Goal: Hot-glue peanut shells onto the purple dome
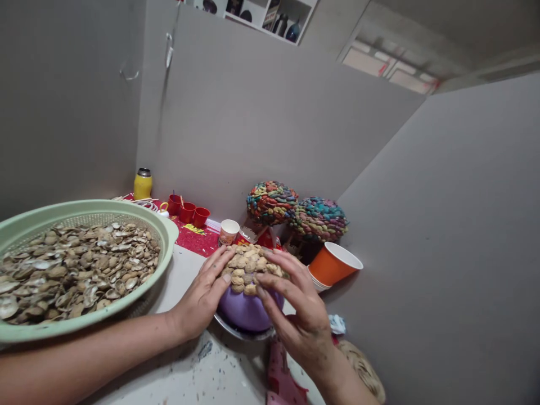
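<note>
A purple balloon (pixel 244 310), its upper part covered with rows of peanut shells (pixel 244 264), rests in a round metal bowl (pixel 236 332) on the table. My left hand (pixel 206 287) lies against the shells from the left, fingers stretched and together, thumb near the lower row. From the right, my right hand (pixel 299 304) touches the shell layer with spread, slightly bent fingers. Neither hand is closed round anything. A pink glue gun (pixel 282 371) lies below the bowl, partly hidden by my right forearm.
A green colander (pixel 171 242) full of shell halves stands at the left. Behind are a yellow bottle (pixel 143 184), red cups (pixel 187 212), a paper cup (pixel 229 230) and two colourful shell-covered balls (pixel 272 202). An orange paper cup (pixel 331 264) leans at the right, near the grey wall (pixel 442 242).
</note>
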A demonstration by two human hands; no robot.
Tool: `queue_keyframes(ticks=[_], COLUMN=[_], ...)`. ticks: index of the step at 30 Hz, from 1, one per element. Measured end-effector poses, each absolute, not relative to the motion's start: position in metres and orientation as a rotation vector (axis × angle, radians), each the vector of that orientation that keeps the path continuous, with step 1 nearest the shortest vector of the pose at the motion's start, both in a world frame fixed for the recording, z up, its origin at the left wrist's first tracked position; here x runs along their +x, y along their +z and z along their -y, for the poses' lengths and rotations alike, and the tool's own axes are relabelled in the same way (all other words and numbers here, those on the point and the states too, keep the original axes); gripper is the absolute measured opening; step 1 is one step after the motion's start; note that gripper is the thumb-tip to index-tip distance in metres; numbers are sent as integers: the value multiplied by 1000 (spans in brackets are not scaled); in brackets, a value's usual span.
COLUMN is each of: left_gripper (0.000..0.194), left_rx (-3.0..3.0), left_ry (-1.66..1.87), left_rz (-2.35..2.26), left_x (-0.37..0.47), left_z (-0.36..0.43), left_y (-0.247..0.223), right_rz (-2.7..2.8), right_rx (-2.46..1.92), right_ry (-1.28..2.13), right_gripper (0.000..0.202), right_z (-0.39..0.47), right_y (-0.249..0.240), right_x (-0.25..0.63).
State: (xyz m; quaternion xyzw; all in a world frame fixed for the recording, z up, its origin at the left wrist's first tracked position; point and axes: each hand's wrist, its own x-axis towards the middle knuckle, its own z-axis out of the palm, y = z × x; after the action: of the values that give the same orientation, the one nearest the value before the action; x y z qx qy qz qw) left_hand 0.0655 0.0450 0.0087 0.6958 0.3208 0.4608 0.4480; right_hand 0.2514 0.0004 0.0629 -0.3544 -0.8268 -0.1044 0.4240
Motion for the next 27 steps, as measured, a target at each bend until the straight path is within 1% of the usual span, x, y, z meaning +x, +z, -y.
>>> queue_keyframes(ticks=[6, 10, 16, 21, 24, 27], left_gripper=[51, 51, 51, 52, 53, 55], left_rx=[1801, 1833, 1863, 1828, 1826, 1819], left_ry=[1106, 1094, 1087, 1095, 1098, 1095], left_rz=[-800, -818, -817, -813, -806, -812], left_x=[66, 67, 67, 65, 66, 66], left_z=[-46, -48, -47, -46, -46, -45], left_y=[5, 3, 3, 3, 3, 4], right_rz=[2302, 2370, 2384, 2215, 2002, 1926], right_rx=[-805, -815, -774, -790, -954, -1170], right_ry=[-514, -547, -598, -391, -225, -79], right_gripper=[24, 26, 24, 32, 36, 43], right_z=[-6, -8, -8, -6, -6, -11], right_y=[65, 62, 63, 59, 55, 48], right_x=[244, 246, 251, 255, 258, 262])
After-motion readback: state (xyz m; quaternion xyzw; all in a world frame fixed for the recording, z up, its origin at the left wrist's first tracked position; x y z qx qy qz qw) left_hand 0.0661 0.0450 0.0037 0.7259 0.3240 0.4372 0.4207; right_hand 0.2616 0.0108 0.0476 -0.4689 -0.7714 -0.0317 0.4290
